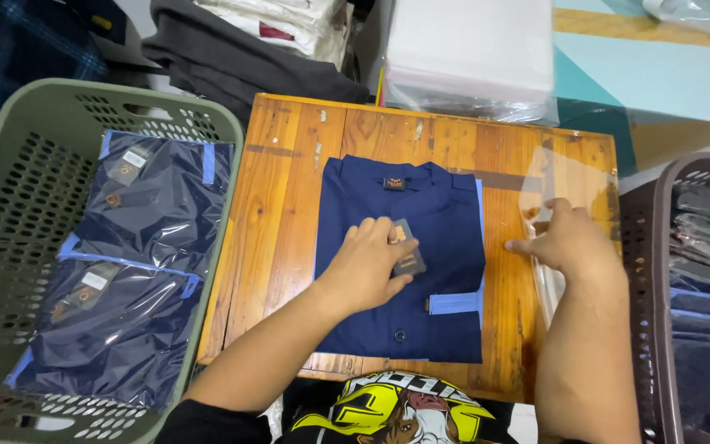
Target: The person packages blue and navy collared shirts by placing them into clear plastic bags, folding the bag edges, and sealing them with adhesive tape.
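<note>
A folded navy shirt (pixel 437 205) with light blue trim lies in the middle of a small wooden table (pixel 289 189). My left hand (pixel 367 263) rests on the shirt and pinches a dark hang tag (pixel 405 247) against it. My right hand (pixel 564 238) presses flat on a clear plastic bag (pixel 564 168) that lies on the table just right of the shirt, fingers spread toward the shirt.
A green basket (pixel 10 164) at the left holds bagged navy shirts (pixel 154 197). A dark basket (pixel 659 247) at the right holds more folded garments. Stacked clear bags (pixel 470 57) and folded clothes (pixel 240 57) sit beyond the table's far edge.
</note>
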